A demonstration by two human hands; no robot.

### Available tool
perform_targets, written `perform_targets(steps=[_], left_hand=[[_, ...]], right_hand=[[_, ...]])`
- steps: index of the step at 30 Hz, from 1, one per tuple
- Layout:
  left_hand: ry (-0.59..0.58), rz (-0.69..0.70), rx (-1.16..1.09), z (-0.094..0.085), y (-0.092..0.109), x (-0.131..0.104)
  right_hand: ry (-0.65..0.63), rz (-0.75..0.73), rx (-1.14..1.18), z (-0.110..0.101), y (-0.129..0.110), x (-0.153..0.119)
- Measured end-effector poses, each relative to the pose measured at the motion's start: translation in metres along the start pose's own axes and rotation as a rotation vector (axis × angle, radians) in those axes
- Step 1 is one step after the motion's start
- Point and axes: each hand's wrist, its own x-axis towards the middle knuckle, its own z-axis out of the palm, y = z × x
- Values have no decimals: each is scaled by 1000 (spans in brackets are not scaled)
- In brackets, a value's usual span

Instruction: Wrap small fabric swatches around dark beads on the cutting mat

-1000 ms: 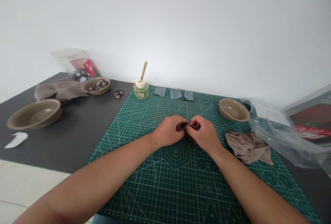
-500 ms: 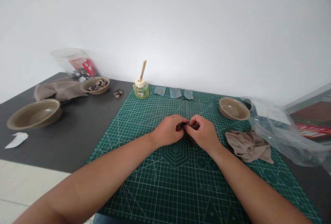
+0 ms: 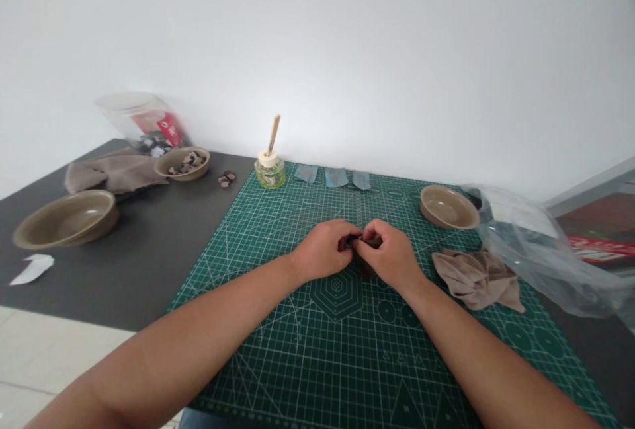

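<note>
Over the green cutting mat (image 3: 268,231) my two hands meet near its middle. My left hand (image 3: 327,248) is closed, thumb and fingers pinching the left edge of a small dark brown piece of cloth (image 3: 364,268). My right hand (image 3: 389,250) pinches the same cloth from the right, its fingertips almost touching those of the left. Part of the cloth hangs below the fingers toward the mat. Most of it is hidden by the hands, and a tiny dark bit at the left fingertips is too small to name.
On the right are a brown bowl (image 3: 449,207), a crumpled tan cloth (image 3: 479,278) and a clear plastic bag (image 3: 540,250). A reed diffuser (image 3: 270,170) and blue-grey patches (image 3: 337,178) stand behind. Leftward are a bowl of scraps (image 3: 183,174), a larger bowl (image 3: 67,234) and a jar (image 3: 136,108).
</note>
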Motion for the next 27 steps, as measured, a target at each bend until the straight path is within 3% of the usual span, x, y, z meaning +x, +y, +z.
perform_targets(steps=[27], left_hand=[[-11, 32, 23, -1, 0, 0]], right_hand=[[-14, 6, -6, -1, 0, -1]])
